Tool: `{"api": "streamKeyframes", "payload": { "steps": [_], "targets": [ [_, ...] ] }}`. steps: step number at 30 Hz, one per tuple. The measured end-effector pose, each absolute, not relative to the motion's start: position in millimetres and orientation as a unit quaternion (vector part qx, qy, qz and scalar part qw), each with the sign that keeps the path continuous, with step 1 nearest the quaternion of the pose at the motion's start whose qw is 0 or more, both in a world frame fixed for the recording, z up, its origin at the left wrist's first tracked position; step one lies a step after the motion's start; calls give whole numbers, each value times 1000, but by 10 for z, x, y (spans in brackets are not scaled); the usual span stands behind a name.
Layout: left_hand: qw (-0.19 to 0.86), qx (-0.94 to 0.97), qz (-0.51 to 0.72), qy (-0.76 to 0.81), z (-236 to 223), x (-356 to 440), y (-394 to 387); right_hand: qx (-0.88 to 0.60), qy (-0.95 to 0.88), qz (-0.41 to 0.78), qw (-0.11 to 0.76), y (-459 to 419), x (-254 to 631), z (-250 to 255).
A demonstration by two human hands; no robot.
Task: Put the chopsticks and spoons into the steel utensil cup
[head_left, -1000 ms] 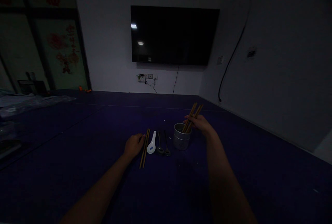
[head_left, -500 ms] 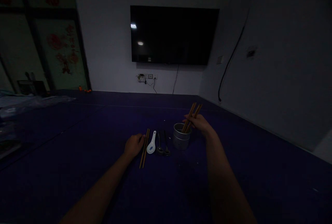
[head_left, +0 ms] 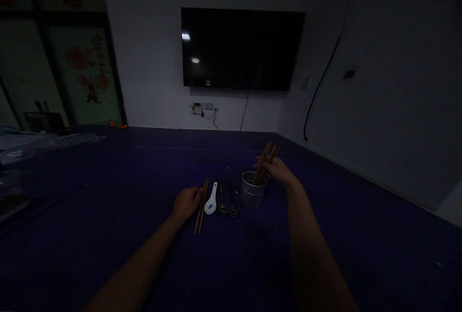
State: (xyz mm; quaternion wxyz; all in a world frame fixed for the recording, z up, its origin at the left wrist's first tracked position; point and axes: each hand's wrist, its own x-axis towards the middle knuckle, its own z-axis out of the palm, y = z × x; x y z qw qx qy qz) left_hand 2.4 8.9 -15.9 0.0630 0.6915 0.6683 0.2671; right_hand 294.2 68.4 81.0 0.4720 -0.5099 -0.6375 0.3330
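Observation:
In the head view my right hand [head_left: 276, 168] is closed around several brown chopsticks [head_left: 266, 162]. Their lower ends stand inside a grey metal utensil holder [head_left: 252, 194], tilted to the right. My left hand [head_left: 186, 202] rests on the purple surface with its fingers curled in. Its thumb lies at or against a pair of chopsticks [head_left: 201, 208] lying flat. To the right of that pair lie a white soup spoon [head_left: 211, 204] with a blue mark and two dark metal spoons [head_left: 223, 208], close to the holder.
The purple surface [head_left: 119, 172] reaches back to the wall. Clear plastic wrapping [head_left: 54, 144] lies at the far left, and small orange things [head_left: 121, 127] at the back edge. A television [head_left: 241, 49] hangs above sockets [head_left: 208, 107]. A black cable [head_left: 323, 78] runs down the right wall.
The chopsticks in my right hand have shifted very slightly left and up, still inside the holder. My left hand and the laid-out pieces have stayed nearly still.

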Motion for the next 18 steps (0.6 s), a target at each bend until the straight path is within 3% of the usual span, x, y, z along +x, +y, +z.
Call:
{"api": "streamKeyframes", "payload": {
  "steps": [18],
  "targets": [
    [57, 696, 250, 670, -169, 27, 92, -530, -625, 320, 476, 735, 3012, 739]
  ]
}}
